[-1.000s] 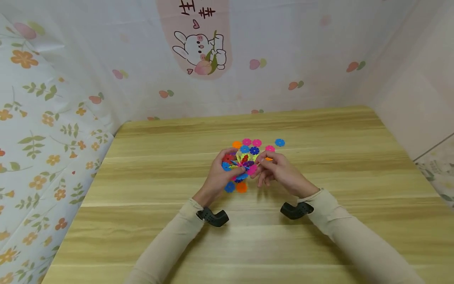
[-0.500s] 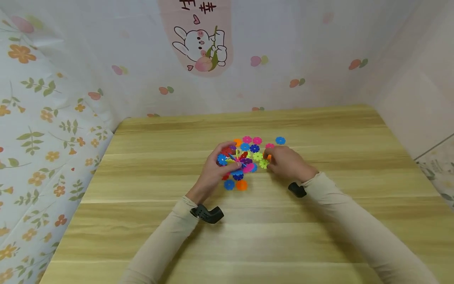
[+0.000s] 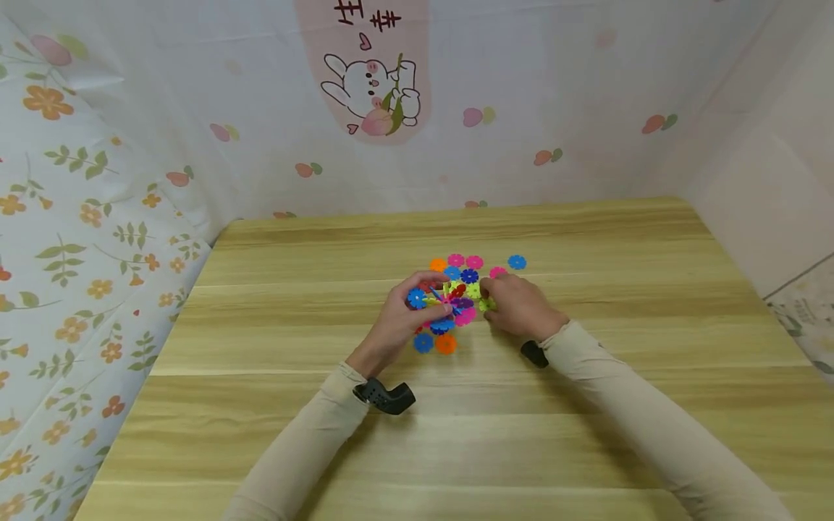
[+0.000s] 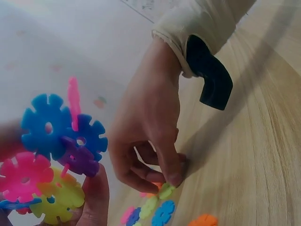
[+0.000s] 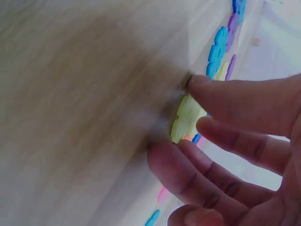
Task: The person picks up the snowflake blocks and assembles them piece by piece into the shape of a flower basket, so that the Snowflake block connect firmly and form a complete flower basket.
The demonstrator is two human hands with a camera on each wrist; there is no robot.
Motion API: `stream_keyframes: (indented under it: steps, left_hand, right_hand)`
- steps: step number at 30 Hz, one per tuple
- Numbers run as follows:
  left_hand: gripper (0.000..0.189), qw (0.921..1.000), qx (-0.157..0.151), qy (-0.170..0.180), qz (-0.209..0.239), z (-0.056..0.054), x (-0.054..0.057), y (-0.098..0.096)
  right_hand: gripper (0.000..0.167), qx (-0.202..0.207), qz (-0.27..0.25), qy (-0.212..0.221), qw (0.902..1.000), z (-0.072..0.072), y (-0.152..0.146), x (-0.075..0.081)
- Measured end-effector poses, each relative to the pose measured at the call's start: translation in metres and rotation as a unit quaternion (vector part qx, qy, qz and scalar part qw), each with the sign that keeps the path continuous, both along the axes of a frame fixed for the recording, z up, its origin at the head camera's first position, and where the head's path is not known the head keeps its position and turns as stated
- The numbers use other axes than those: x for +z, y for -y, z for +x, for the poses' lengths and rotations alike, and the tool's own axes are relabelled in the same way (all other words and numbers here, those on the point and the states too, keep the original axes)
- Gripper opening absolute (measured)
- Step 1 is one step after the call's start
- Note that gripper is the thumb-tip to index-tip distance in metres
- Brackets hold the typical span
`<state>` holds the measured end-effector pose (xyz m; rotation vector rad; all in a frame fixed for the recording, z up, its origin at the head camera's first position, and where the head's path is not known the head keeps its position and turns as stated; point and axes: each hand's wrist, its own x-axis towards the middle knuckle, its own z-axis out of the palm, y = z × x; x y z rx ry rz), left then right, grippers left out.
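Observation:
My left hand (image 3: 399, 312) holds a cluster of joined snowflake discs (image 4: 49, 126) in blue, purple, pink and yellow, thumb across its near side. Fingers at the lower left of the left wrist view are partly hidden by it. Just to the right, my right hand (image 3: 523, 305) reaches down to the tabletop. Its thumb and finger pinch a yellow-green snowflake disc (image 5: 186, 120) lying among the others, one at each edge. Another yellow-green disc (image 4: 148, 206) lies beside it.
Loose snowflake discs lie around the hands: a light blue one (image 3: 517, 262) at the far right, pink (image 3: 456, 260) and dark blue (image 3: 469, 276) ones behind, an orange one (image 3: 446, 344) in front. They lie on a wooden table (image 3: 313, 434) backed by a patterned cloth (image 3: 495, 159).
My right hand has left the cluster, moved right and down to the loose discs, and closed on a yellow-green one. The left hand keeps holding the cluster, nearly in place.

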<state>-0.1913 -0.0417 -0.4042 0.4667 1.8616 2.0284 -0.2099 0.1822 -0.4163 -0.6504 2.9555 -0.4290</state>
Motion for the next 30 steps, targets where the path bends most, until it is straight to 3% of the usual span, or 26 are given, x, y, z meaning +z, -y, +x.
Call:
stream_keyframes:
  steps: [4,10,21,25,30]
  left_hand:
    - [0.044,1.0000,-0.002,-0.004,0.003,-0.002,0.002,0.001]
    - [0.042,0.9999,-0.007,0.001,-0.010,-0.001,0.002,0.000]
    - [0.030,0.9999,-0.009,-0.006,-0.004,0.000,0.001,-0.003]
    - [0.028,0.9999,-0.004,-0.002,-0.012,0.000,0.002,0.001]
    - [0.027,0.9999,-0.008,0.000,-0.008,-0.001,0.003,0.001]
  right_hand:
    - [0.028,-0.011,-0.020,0.009,0.9997,-0.004,0.002,0.002]
    - [0.033,-0.020,-0.049,0.055,0.9971,-0.005,-0.003,0.001]
    - [0.008,0.006,-0.109,0.061,0.9922,-0.001,-0.015,-0.004]
    - [0.006,0.020,-0.119,0.058,0.9910,0.000,-0.013,-0.003]
    - [0.006,0.005,-0.127,0.058,0.9902,0.002,-0.014,-0.003]
